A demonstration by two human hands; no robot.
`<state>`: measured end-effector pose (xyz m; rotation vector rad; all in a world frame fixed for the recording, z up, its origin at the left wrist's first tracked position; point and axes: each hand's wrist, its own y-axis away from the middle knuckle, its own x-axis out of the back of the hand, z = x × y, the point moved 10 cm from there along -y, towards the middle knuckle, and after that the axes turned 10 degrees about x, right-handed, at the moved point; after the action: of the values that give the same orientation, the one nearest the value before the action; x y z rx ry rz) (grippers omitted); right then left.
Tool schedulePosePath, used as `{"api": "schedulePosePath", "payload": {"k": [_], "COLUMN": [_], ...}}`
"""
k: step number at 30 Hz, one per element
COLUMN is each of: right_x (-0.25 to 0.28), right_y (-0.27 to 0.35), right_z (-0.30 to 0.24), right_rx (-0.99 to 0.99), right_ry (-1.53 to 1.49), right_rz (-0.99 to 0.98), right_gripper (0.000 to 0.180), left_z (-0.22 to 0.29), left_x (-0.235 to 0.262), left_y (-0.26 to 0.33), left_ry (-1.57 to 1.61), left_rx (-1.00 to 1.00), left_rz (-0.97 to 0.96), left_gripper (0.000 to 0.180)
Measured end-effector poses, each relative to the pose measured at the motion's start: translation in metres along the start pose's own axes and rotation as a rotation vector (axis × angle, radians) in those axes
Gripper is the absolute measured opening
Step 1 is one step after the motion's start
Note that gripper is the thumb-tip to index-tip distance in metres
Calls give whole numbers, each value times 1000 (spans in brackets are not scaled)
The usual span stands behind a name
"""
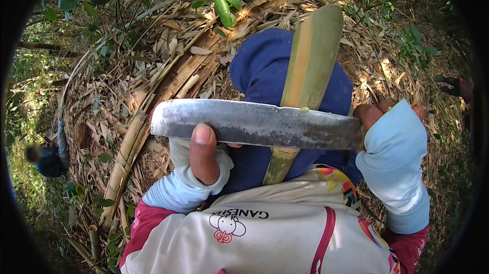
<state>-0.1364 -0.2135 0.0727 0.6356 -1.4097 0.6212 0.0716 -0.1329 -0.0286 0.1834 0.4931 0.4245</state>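
My left hand [201, 154] pinches the machete blade [254, 124]; right hand [379, 121] grips its handle end, fingers curled; blade crosses bamboo strip [310, 60].

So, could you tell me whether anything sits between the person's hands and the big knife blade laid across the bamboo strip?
Nothing visible does. The left hand presses its thumb straight onto the blade, the right hand is at the handle end, and the blade lies directly across the bamboo strip.

Pale blue fingerless arm sleeves, white printed shirt, blue trousers.
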Motion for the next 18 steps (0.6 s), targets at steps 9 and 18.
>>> {"api": "schedulePosePath", "payload": {"k": [9,18], "right_x": [3,5], "right_y": [-5,-11], "right_z": [7,18], "right_rx": [-17,-50], "right_ry": [-28,-41], "right_rz": [-31,-50], "right_gripper": [40,39], "left_z": [3,11], "left_x": [-7,-18], "left_y": [-13,-25], "left_ry": [38,-52], "left_rx": [6,-14], "left_rz": [-43,-37], "left_gripper": [47,51]}}
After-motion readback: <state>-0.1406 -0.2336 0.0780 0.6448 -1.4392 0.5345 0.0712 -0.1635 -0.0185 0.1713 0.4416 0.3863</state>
